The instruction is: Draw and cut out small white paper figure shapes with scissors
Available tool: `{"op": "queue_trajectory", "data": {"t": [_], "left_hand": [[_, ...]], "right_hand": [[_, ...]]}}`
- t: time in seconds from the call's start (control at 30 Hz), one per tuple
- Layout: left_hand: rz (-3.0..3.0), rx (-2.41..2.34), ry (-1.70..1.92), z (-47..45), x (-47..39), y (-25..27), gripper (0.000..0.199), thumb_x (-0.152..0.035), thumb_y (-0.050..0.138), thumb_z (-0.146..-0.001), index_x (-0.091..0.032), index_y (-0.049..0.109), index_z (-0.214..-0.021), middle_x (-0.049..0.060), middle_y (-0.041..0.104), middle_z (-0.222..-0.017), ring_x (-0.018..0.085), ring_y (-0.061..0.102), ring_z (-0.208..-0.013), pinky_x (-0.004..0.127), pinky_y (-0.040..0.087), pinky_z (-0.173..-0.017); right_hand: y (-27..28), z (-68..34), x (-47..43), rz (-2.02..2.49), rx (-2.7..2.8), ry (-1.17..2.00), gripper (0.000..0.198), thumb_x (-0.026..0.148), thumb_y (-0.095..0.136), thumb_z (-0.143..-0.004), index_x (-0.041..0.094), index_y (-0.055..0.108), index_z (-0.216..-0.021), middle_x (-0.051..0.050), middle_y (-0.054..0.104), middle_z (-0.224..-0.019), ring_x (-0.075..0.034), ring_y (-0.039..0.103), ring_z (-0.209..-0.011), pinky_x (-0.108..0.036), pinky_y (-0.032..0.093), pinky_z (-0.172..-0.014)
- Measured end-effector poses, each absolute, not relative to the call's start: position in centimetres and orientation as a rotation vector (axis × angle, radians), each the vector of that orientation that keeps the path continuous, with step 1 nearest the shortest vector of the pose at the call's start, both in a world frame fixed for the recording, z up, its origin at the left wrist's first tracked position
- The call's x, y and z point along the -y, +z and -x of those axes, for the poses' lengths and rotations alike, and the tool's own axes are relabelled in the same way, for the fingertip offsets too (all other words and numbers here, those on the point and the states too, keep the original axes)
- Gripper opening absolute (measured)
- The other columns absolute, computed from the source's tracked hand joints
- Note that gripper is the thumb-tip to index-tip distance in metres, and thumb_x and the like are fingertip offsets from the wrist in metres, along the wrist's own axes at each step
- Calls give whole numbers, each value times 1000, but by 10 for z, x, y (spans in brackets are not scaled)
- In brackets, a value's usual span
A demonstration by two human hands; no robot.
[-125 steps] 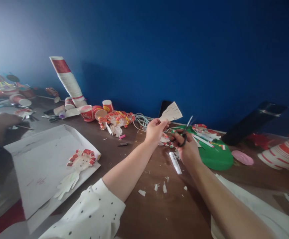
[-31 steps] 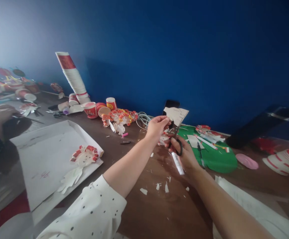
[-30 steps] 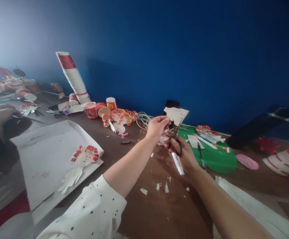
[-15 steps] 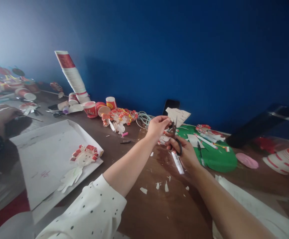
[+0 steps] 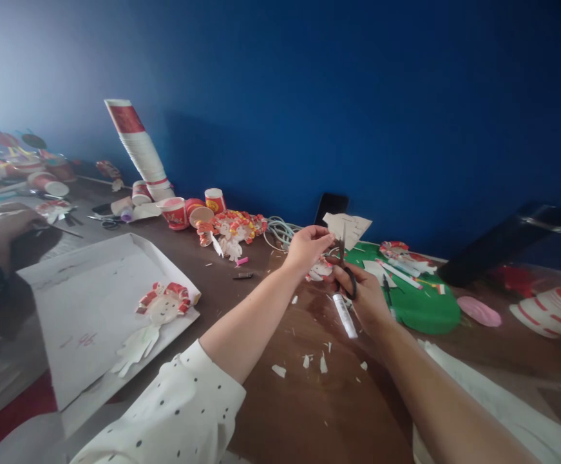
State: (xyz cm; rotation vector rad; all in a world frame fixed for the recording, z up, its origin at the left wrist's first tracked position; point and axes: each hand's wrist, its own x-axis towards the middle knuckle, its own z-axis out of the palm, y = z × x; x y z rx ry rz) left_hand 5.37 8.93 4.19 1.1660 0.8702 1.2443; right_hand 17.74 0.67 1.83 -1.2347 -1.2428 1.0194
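Pinched in my left hand (image 5: 309,248) is a white piece of paper (image 5: 352,227) with thin dark lines drawn on it. My right hand (image 5: 360,293) grips black-handled scissors (image 5: 342,261), whose blades point up against the paper's near edge. Below the hands, a white glue stick (image 5: 344,316) lies on the brown table (image 5: 280,419) among small paper scraps (image 5: 279,370). Partly hidden behind my right hand is a paper figure (image 5: 319,269).
A tall stack of paper cups (image 5: 140,151) leans by the blue wall. Left lies a white tray-like sheet (image 5: 82,303) with a paper figure (image 5: 164,306); another person's hand (image 5: 4,229) is beyond it. A green sheet (image 5: 425,309) with pens is right, near a black phone (image 5: 332,205).
The scissors have moved slightly right and down, and the paper has turned a little between my fingers. Most other things stay in place.
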Motion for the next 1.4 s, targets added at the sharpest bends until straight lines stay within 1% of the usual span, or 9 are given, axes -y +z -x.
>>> {"op": "queue_trajectory", "data": {"t": [0.13, 0.23, 0.4, 0.6, 0.8, 1.03, 1.23, 1.4], "left_hand": [[-1219, -964, 1197, -52, -85, 42, 18, -25, 73, -73, -16, 64, -87, 6, 70, -82, 15, 65, -75, 27, 51, -72], [-1201, -980, 1134, -50, -81, 45, 22, -28, 73, -73, -17, 66, -91, 6, 70, -80, 17, 65, -71, 29, 52, -69], [-1207, -934, 1084, -52, -81, 44, 23, -31, 73, -74, -17, 66, -91, 6, 71, -79, 15, 64, -63, 27, 51, -61], [-1216, -941, 1109, -54, -81, 42, 23, -31, 71, -75, -17, 67, -92, 7, 72, -81, 14, 64, -64, 25, 50, -60], [-1260, -996, 1103, -53, -78, 45, 22, -31, 69, -77, -16, 68, -91, 6, 71, -79, 12, 59, -55, 25, 46, -54], [-1252, -948, 1105, -55, -78, 43, 28, -35, 72, -76, -16, 70, -96, 8, 72, -79, 14, 63, -63, 26, 50, -61], [-1262, -942, 1107, -55, -80, 40, 25, -33, 71, -76, -15, 70, -93, 7, 71, -77, 13, 60, -58, 26, 46, -55], [-1271, -939, 1121, -56, -81, 38, 26, -34, 72, -75, -15, 70, -93, 7, 71, -77, 13, 60, -59, 25, 46, -55]], "right_hand": [[22, -177, -6, 1225, 1172, 1026, 48, 51, 74, -74, 19, 72, -109, -1, 66, -71, -12, 55, -60, -25, 43, -57], [23, -178, -6, 1234, 1174, 1010, 48, 51, 74, -73, 19, 72, -109, -1, 67, -72, -12, 56, -61, -25, 43, -58], [22, -180, -8, 1262, 1214, 965, 49, 53, 71, -74, 19, 72, -110, -3, 68, -74, -13, 56, -61, -26, 43, -56], [21, -181, -9, 1275, 1229, 925, 49, 53, 70, -76, 18, 72, -111, -3, 67, -72, -14, 56, -61, -27, 43, -55], [26, -178, -6, 1325, 1216, 915, 49, 51, 71, -76, 17, 72, -112, -2, 66, -68, -14, 55, -61, -28, 44, -57], [26, -179, -6, 1348, 1233, 871, 47, 51, 69, -77, 19, 73, -111, -1, 64, -65, -14, 53, -60, -27, 42, -56], [25, -180, -7, 1353, 1261, 842, 45, 50, 69, -78, 19, 74, -110, 1, 60, -61, -12, 50, -57, -26, 39, -55], [24, -180, -7, 1357, 1268, 822, 47, 52, 68, -78, 19, 73, -110, 1, 58, -60, -13, 48, -56, -26, 38, -53]]}}
